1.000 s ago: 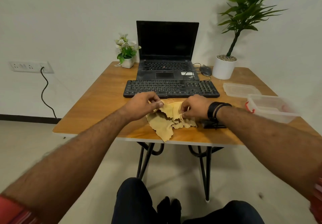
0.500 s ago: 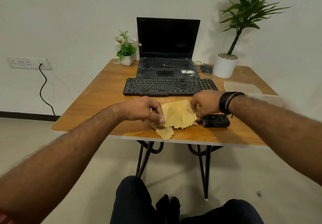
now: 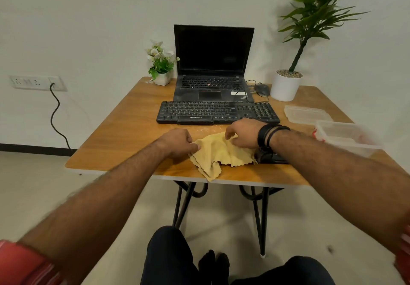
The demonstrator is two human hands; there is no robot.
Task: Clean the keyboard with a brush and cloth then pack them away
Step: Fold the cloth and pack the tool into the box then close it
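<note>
Both edges of the yellow cloth [image 3: 218, 151] are still pinched by left hand [image 3: 177, 141] and right hand [image 3: 243, 132] fingers, now drawn closer beneath them on the tabletop [image 3: 124, 133].

The scene is seen from a single wide-angle camera worn on the head, aimed forward and down. The bench [image 3: 124, 133] is viewed from its near edge, with the wall behind it taken in. Both forearms and the knees are included at the bottom.
</note>
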